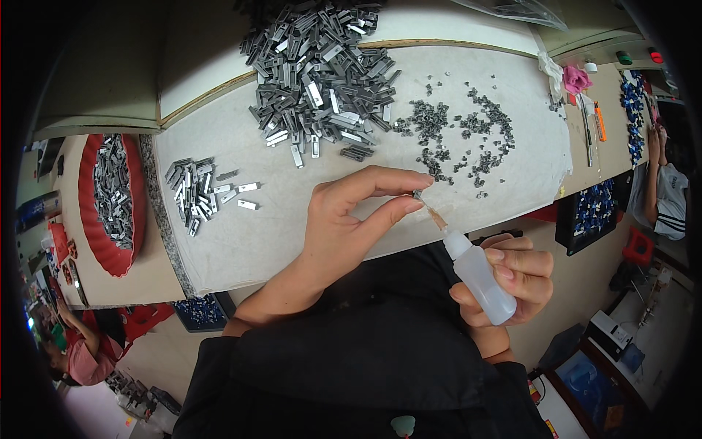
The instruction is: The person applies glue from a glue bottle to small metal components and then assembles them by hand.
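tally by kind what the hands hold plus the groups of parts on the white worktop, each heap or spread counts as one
Bottle: 1
Held part: 1
Heaps of long parts: 2, large heap and small heap
Loose spread of tiny parts: 1
Total: 5

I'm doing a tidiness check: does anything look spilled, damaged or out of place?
No liquid spill or damage shows around the translucent white plastic squeeze bottle in the right hand. Untidiest are the tiny grey metallic pieces strewn in uneven clusters on the white sheet, unlike the heaped long grey metallic bars to their left.
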The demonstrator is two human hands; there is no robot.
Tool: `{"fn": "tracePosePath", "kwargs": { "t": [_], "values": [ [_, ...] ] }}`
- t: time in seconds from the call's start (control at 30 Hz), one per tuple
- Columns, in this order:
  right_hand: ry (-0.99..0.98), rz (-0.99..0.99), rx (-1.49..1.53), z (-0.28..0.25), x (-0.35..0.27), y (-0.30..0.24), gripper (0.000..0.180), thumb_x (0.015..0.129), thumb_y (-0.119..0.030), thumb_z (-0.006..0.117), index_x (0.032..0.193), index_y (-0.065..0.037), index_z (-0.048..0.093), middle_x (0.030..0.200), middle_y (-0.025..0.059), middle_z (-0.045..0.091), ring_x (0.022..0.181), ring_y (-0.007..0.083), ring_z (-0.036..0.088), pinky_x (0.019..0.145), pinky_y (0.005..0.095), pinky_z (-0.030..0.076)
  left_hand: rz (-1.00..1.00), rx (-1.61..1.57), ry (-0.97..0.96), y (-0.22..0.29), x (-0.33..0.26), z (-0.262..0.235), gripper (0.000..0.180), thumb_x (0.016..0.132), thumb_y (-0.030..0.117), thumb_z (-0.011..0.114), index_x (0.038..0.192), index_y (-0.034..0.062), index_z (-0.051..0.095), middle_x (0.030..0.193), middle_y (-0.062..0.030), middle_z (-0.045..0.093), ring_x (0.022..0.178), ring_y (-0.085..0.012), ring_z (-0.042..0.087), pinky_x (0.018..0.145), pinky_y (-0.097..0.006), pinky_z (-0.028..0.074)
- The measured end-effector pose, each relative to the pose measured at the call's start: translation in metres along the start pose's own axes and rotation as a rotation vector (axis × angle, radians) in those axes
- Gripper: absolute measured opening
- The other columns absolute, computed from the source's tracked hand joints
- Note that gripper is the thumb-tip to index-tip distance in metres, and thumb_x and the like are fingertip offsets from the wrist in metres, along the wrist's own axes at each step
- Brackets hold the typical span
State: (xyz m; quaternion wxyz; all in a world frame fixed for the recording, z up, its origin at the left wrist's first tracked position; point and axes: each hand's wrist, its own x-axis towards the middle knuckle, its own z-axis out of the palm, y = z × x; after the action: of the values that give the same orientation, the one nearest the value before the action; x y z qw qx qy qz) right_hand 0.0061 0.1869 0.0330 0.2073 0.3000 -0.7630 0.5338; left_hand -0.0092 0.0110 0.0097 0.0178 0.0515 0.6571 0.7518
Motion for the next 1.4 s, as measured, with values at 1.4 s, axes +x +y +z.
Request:
{"fn": "tracePosePath", "kwargs": {
  "t": [1.4],
  "values": [
    [-0.412, 0.492, -0.478, 0.019, 0.048, 0.057, 0.011, 0.067, -0.004, 0.063, 0.078, -0.001, 0.06, 0.071, 0.0099, 0.057, 0.062, 0.0231, 0.057, 0.058, 0.0287, 0.043, -0.042, -0.05, 0.038, -0.01, -0.014, -0.001, 0.017, 0.075, -0.005, 0.056, 0.092, -0.0034, 0.058, 0.089, -0.0112, 0.061, 0.081, -0.0146, 0.06, 0.073, -0.024, 0.047]
  ]
}}
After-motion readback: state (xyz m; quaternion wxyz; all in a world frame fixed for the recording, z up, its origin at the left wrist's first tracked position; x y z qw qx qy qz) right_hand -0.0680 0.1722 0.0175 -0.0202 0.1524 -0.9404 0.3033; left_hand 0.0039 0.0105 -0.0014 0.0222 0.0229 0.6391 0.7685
